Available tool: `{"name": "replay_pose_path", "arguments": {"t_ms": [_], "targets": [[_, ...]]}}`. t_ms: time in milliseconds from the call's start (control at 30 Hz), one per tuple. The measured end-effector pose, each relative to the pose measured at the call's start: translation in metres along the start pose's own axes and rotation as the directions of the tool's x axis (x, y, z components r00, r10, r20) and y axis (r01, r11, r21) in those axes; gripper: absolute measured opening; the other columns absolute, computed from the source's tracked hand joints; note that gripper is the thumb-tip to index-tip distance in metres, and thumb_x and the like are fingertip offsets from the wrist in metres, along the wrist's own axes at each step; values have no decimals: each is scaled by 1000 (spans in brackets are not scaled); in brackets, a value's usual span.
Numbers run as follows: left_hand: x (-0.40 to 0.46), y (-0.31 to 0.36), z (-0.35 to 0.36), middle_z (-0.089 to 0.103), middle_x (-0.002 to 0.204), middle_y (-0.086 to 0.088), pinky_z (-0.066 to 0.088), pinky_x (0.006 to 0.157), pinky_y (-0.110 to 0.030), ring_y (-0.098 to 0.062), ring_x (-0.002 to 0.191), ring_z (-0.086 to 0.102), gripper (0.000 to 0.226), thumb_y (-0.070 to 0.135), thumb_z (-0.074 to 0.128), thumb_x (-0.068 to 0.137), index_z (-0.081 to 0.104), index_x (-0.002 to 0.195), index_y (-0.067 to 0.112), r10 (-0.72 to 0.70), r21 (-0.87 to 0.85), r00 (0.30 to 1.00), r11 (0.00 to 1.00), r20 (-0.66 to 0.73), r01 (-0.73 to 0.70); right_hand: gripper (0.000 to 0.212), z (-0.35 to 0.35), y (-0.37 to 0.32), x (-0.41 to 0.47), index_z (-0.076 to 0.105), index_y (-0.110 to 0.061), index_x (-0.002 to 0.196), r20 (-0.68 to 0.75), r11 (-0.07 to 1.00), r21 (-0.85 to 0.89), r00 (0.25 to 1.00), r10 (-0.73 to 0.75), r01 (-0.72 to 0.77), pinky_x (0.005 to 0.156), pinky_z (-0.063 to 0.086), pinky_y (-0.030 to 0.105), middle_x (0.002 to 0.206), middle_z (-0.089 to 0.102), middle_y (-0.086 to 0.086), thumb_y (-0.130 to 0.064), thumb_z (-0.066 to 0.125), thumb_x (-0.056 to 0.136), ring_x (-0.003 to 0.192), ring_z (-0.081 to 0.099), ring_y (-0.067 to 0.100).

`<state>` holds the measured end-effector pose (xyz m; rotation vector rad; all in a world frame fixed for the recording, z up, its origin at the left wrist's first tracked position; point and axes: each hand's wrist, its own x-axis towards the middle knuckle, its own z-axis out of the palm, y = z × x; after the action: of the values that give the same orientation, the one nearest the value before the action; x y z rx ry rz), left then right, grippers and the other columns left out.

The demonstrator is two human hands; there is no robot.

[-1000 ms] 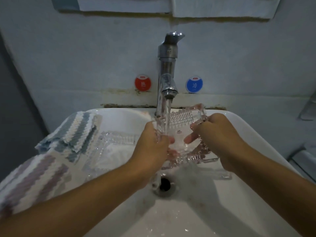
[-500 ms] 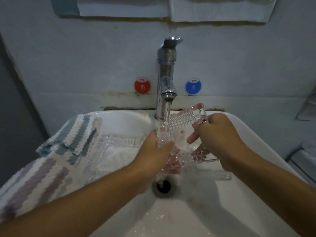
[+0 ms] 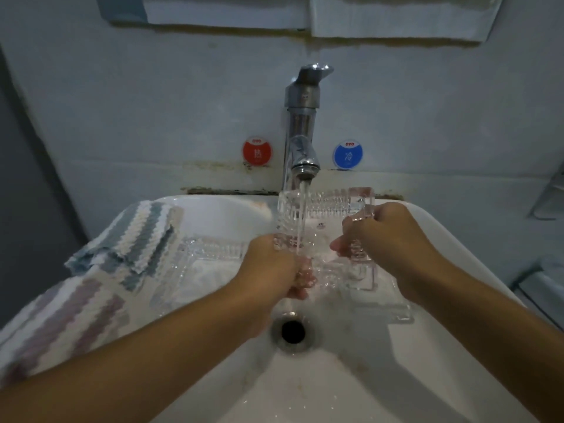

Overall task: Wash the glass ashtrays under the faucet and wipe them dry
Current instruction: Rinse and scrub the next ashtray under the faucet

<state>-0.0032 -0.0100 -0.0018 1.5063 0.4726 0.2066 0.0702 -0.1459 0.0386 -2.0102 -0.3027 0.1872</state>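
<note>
- A person is holding a square glass ashtray point(image 3: 328, 222) tilted on edge under the running faucet point(image 3: 300, 129) at the centre of the frame, over a white sink point(image 3: 433, 236).
- The left hand point(image 3: 271, 267) is grasping the ashtray's lower left corner, fingers curled around the ribbed rim, while the stream of water point(image 3: 302, 218) is falling just beside it and running over those fingers.
- The right hand point(image 3: 384, 236) is clenching around the ashtray's right side, the thumb side pressing near the upper right corner and the fingers wrapping the edge below.
- The water is spilling off the glass and heading down toward the open drain point(image 3: 293, 331) in the lower middle of the frame.
- A second ashtray point(image 3: 195, 264) is lying flat on the left side of the sink, left of the left wrist and touching the cloths.
- A third glass piece point(image 3: 393, 303) is sitting in the basin under the right forearm; its shape is partly hidden.
- A blue-and-white striped cloth point(image 3: 143, 236) is draping over the sink's left rim, and a purple-striped cloth point(image 3: 61, 322) is lying below it at the left edge of the frame.
- A red sticker point(image 3: 257, 152) and a blue sticker point(image 3: 348, 154) are flanking the faucet on the wall point(image 3: 152, 117).
</note>
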Motion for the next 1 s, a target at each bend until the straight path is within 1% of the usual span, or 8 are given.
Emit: {"name": "replay_pose_path", "arguments": {"t_ms": [100,233,367,567,767,833,933,1000], "targets": [[4,3,-6,68,77,-8,44,45,-24,-9,48,54,23,-7,51,94,66,97,10,131,125,988,985,-77,-121,5,-9,-5,1,65,1,96,71,996,71,996,44,-49,66,63,36,77,77,12,0,64,91,69,76,29],[4,6,-11,66,68,-16,38,40,-20,-7,40,51,15,2,57,96,69,88,5,183,169,977,972,-108,-164,26,-11,-5,2,60,-1,105,104,980,179,992,74,-92,60,64,43,81,76,17,4,74,84,68,75,38],[4,3,-14,68,67,-11,39,43,-23,-10,43,55,12,13,63,96,70,89,8,207,166,971,968,-118,-186,29,-13,-6,3,63,2,103,145,990,106,986,80,-96,52,60,34,78,76,16,-1,80,80,64,75,31],[3,8,-15,75,74,2,44,44,-22,-11,51,61,10,21,76,87,70,94,18,262,267,952,939,-157,-215,19,-17,-6,2,64,2,102,357,982,-55,915,188,-180,55,60,36,80,76,19,-5,74,87,61,72,28],[3,8,-8,64,91,7,43,47,-10,-6,72,60,26,12,62,95,56,119,19,268,255,948,942,-174,-219,10,-11,-5,1,67,6,93,174,990,44,977,126,-135,43,55,31,63,72,14,-3,68,92,45,65,24],[4,10,-6,63,93,8,42,55,-15,-4,76,58,29,10,61,95,55,122,20,258,227,950,949,-173,-217,10,-8,-4,0,67,4,89,120,993,67,989,87,-96,44,56,33,60,71,12,-5,67,93,46,64,24],[5,9,-7,68,94,-1,42,59,-22,-8,72,58,19,14,59,97,58,115,18,181,151,962,977,-205,-152,11,-2,-2,-3,69,1,86,50,999,51,999,16,-18,49,59,37,63,72,13,-7,66,94,49,66,27],[6,4,-7,68,74,-2,43,59,-26,-11,61,55,14,14,52,99,66,102,12,139,102,963,988,-229,-118,14,1,-2,-6,70,-3,83,14,999,17,999,-38,37,55,62,43,63,73,11,-10,66,95,53,70,30]]}}
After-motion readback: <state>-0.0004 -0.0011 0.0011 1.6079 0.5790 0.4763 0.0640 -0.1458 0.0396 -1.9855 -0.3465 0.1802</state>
